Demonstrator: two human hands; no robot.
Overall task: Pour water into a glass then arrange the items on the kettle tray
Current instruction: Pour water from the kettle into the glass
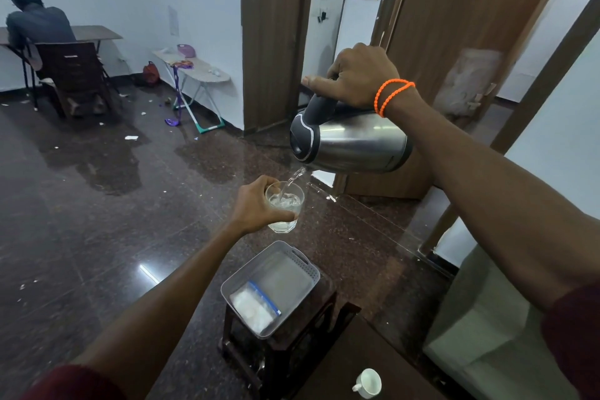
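Observation:
My right hand (357, 78) grips the dark handle of a steel kettle (354, 143), which is tipped spout-down to the left. A thin stream of water runs from the spout into a clear glass (287, 216) that my left hand (256, 208) holds in the air just below. The glass is partly filled. Beneath both hands, a grey plastic tray (302, 260) sits on a small dark wooden stool (311, 325). Inside the tray lies a clear zip bag (255, 310) with white contents and a blue seal strip.
A white cup (368, 383) lies on a dark table at the bottom right. Polished dark floor spreads to the left. Wooden door frames (276, 42) stand behind the kettle. A seated person (39, 26), a chair and an ironing board (194, 70) are at the far left.

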